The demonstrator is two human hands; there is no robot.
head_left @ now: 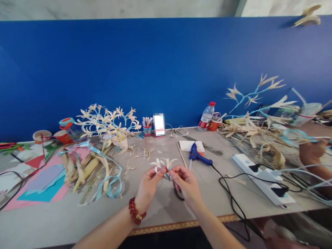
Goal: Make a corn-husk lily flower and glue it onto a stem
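My left hand (151, 181), with a red bead bracelet on its wrist, pinches a small pale corn-husk flower (157, 164) just above the table. Beside it, my right hand (185, 181) has its fingertips closed on a second pale husk flower (169, 162). The two flowers nearly touch; whether they share one stem is hidden by the fingers. A dark curved handle (178, 194) shows partly under my right hand. To the right of my hands, a blue glue gun (199, 155) lies by a white card (185, 145) and a thin stick (182, 155).
A white power strip (261, 180) and black cables lie at right, near another person's hand (312, 152). Husk flowers on branches (111, 121) stand at back left. Husks (88, 169), light blue ribbon (120, 176) and coloured paper (45, 193) cover the left. A bottle (206, 117) stands behind.
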